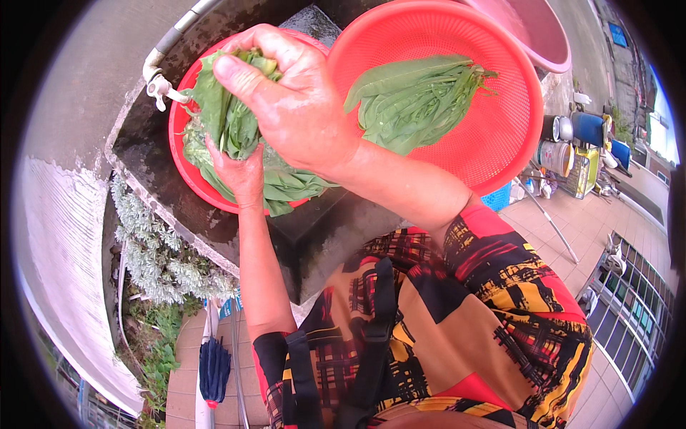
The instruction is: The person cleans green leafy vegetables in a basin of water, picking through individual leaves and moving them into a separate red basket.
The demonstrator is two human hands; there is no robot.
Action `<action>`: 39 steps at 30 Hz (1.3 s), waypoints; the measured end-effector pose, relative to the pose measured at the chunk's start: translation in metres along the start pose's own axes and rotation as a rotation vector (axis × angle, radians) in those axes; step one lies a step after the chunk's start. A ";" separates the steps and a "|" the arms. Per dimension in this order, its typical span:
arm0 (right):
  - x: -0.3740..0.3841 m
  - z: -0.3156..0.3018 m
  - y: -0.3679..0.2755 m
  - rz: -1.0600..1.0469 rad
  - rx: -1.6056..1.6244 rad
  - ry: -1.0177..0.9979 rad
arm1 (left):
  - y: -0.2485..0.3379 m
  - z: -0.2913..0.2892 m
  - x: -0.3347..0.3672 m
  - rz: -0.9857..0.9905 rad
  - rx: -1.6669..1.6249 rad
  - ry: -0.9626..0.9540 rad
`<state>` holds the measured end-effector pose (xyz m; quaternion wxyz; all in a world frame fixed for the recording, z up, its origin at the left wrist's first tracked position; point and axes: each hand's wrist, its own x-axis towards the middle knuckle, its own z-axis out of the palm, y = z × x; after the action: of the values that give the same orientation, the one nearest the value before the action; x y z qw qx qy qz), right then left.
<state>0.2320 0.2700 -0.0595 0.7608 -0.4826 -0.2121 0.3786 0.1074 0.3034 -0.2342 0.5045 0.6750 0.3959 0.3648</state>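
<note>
A bunch of wet leafy greens (pixel 232 114) is lifted over a red basin (pixel 180 159) in the sink. My right hand (pixel 296 100) is closed round its upper part, the thumb pressed along the leaves. Lower down, my left hand (pixel 239 171) grips the same bunch; its fingertips are partly hidden by the leaves. More loose greens (pixel 289 187) lie in the basin beneath. To the right stands a red mesh colander (pixel 493 136), and in it rests a pile of long green leaves (pixel 418 100) with the stems gathered at the right.
A white tap (pixel 164 91) juts over the basin's left side. The concrete sink (pixel 128 146) has a rough rim, with silvery shrubs (pixel 153 243) outside it. A pink tub (pixel 532 32) stands beyond the colander. A folded dark umbrella (pixel 214 372) hangs at lower left.
</note>
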 end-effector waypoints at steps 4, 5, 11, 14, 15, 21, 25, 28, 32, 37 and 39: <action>-0.001 -0.061 -0.059 -0.076 0.242 0.192 | 0.050 0.031 -0.019 0.215 0.219 -0.037; -0.002 -0.098 -0.071 -0.082 0.253 -0.013 | 0.062 0.042 -0.025 0.271 0.233 -0.073; -0.043 -0.221 -0.095 -0.240 -0.194 0.698 | 0.106 0.095 -0.070 0.350 0.298 -0.471; -0.056 -0.245 -0.079 -0.343 -0.648 0.828 | 0.084 0.102 -0.095 0.417 0.445 -0.601; -0.060 -0.247 -0.074 -0.354 -0.890 0.847 | 0.081 0.100 -0.101 0.446 0.474 -0.618; -0.069 -0.294 -0.046 -0.553 -1.870 0.736 | 0.060 0.045 -0.110 0.331 0.456 -0.527; -0.065 -0.252 -0.062 -0.678 -2.258 0.668 | 0.040 0.004 -0.096 0.196 0.490 -0.333; -0.055 -0.192 -0.081 -0.941 -2.144 0.513 | 0.026 -0.012 -0.079 0.157 0.522 -0.200; -0.034 -0.126 -0.052 -1.034 -1.449 0.145 | -0.001 -0.011 -0.061 -0.022 0.401 -0.153; 0.004 -0.087 0.092 -0.111 -1.083 -0.341 | -0.051 0.019 -0.038 -0.362 0.029 -0.107; 0.028 -0.098 0.161 -0.122 -1.150 -0.232 | -0.063 0.026 -0.033 -0.413 0.006 -0.111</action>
<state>0.2573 0.2752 -0.2486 0.3692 -0.7599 -0.4928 0.2085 0.1065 0.2741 -0.3047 0.5874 0.6003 0.4985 0.2147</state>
